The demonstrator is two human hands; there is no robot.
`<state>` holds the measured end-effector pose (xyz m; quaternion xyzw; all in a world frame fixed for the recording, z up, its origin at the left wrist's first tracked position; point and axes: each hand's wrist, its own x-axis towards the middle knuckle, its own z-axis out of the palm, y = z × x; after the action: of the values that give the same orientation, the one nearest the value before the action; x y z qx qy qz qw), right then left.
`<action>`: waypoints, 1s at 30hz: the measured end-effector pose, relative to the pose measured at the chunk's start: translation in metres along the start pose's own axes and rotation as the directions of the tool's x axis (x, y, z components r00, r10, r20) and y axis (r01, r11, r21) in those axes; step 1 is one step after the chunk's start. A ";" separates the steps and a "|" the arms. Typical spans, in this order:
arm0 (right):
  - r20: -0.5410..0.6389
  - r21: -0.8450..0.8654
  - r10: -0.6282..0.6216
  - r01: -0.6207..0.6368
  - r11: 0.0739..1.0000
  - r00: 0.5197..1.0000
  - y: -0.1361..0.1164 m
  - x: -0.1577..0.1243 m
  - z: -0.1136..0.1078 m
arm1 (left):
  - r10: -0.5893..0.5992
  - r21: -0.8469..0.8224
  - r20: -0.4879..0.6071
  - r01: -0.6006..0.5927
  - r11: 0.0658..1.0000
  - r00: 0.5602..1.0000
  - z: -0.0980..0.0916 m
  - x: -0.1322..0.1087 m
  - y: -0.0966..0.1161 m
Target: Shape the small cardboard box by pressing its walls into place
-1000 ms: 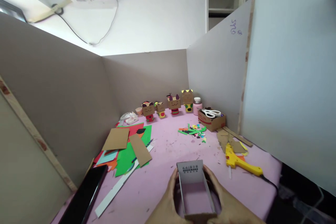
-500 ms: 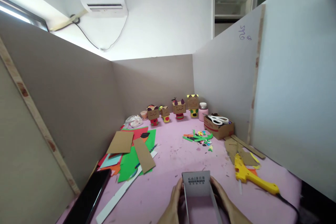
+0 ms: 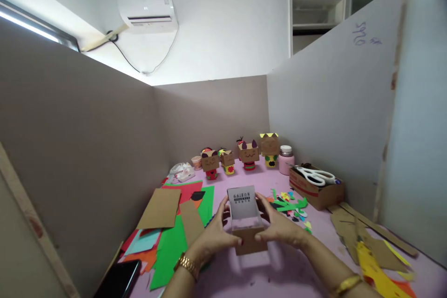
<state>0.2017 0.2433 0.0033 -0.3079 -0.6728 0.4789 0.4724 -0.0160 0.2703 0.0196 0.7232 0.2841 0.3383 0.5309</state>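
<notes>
Cardboard, brown outside and grey inside, makes the one open box (image 3: 250, 243) between your two hands, over the near middle of the pink table (image 3: 279, 274). Your left hand (image 3: 215, 236) and right hand (image 3: 281, 229) are apart, each clasping one side, thumbs at the near wall; probably you grip so because thin walls could bend under one hand. Whether the box touches the table, I cannot tell. One pair of scissors (image 3: 316, 177) lies on one small carton (image 3: 316, 195), perhaps to save working space. One glue gun (image 3: 377, 267), blurred, is near your right arm (image 3: 321, 260), maybe for easy reach. Four box-headed figures (image 3: 249, 154) and one jar (image 3: 286, 164) stand at the back, likely for keeping the middle free. At left I count two cardboard pieces (image 3: 159, 208) over coloured paper (image 3: 174, 247), and one phone (image 3: 120, 279).
</notes>
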 end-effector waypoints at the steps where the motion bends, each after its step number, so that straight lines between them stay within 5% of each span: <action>1: 0.013 0.007 0.020 -0.020 1.000 1.000 0.008 0.004 -0.001 | -0.002 -0.008 0.004 0.002 1.000 1.000 -0.003 0.003 -0.008; 8: 0.053 0.054 0.147 -0.150 0.987 0.988 0.031 0.003 -0.003 | -0.036 -0.044 0.014 0.037 0.998 0.999 -0.003 0.002 -0.037; 30: 0.027 0.033 0.173 -0.174 0.984 0.985 0.040 0.003 -0.004 | -0.046 0.023 -0.003 0.046 0.999 0.999 -0.007 0.002 -0.045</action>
<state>0.2027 0.2613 -0.0330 -0.3511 -0.6405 0.5336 0.4262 -0.0221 0.2882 -0.0213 0.7221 0.3053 0.3236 0.5298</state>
